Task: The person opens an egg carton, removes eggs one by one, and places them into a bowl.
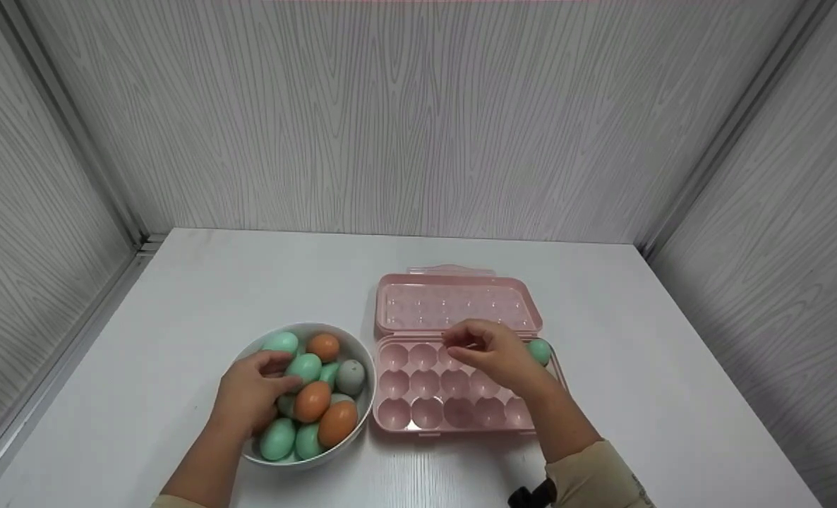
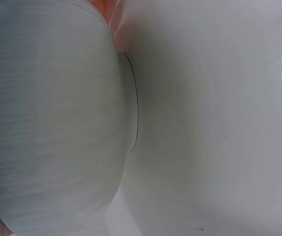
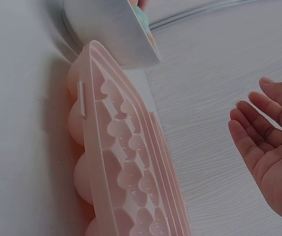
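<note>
A white bowl (image 1: 369,395) holds several green, orange and grey eggs. My left hand (image 1: 247,391) reaches over its left rim, and thumb and fingers pinch a green egg (image 1: 303,367) on top of the heap. In the left wrist view the bowl's outer wall (image 2: 57,118) hides most of that hand. An opened pink egg carton (image 1: 429,430) lies right of the bowl. Above its cups hovers my right hand (image 1: 496,356), fingers loosely bent and holding nothing; the right wrist view shows that hand (image 3: 273,142) bare. One green egg (image 1: 539,351) sits at the carton's back right corner.
The carton's lid (image 1: 459,303) lies folded back behind the cups. All of this stands on a white table (image 1: 263,282), with grey wood-grain panels (image 1: 418,120) at the back and both sides. A dark object (image 1: 531,495) shows at the right sleeve.
</note>
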The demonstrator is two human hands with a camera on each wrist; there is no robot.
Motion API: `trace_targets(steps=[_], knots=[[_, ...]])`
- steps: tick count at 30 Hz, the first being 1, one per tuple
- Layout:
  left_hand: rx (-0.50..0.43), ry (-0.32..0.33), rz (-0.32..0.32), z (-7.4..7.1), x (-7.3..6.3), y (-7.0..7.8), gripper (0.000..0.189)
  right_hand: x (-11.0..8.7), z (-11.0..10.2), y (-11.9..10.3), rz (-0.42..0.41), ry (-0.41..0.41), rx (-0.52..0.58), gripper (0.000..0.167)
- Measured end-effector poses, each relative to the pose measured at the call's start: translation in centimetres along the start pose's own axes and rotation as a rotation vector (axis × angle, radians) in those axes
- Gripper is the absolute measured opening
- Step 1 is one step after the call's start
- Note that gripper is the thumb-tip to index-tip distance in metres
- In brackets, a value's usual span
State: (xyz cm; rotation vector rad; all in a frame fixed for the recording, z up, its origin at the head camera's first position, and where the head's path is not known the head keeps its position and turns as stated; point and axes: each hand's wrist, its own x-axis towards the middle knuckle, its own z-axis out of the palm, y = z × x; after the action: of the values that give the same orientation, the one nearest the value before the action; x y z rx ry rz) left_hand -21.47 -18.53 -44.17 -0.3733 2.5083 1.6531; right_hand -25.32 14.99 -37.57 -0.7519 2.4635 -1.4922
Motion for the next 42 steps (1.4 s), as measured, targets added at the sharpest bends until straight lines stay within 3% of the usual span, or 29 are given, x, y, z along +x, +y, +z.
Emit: trace_targets(steps=[8, 14, 21, 26, 30, 35, 42], knots=[[-0.016, 0.004, 0.006, -0.3, -0.2, 0.7, 0.05, 0.0, -0.4, 0.3, -0.006, 0.008, 0.014, 0.019], [-0.036, 0.01, 0.031, 0.1, -0.6, 2.1, 0.05, -0.1, -1.1, 0.8, 0.01, 0.055, 0.017, 0.018], [0.025, 0.013, 0.102, 1.7, -0.6, 3.8, 0.051, 0.3, -2.2, 5.0, 0.084, 0.111, 0.026, 0.02], [0.041, -0.004, 0.106, 3.2, -0.3, 4.6, 0.05, -0.1, -3.0, 5.9, 0.122, 0.132, 0.088, 0.023], [-0.023, -0.044, 0.138, 4.4, -0.2, 5.2, 0.047, -0.4, -3.8, 6.7, 0.117, 0.181, 0.022, 0.023], [-0.05, -0.064, 0.172, 5.5, -0.4, 5.6, 0.044, -0.7, -4.9, 7.9, 0.17, 0.249, -0.047, 0.022], [-0.031, -0.076, 0.233, 6.6, -0.5, 5.9, 0.046, -0.9, -6.2, 10.0, 0.217, 0.336, -0.107, 0.019]])
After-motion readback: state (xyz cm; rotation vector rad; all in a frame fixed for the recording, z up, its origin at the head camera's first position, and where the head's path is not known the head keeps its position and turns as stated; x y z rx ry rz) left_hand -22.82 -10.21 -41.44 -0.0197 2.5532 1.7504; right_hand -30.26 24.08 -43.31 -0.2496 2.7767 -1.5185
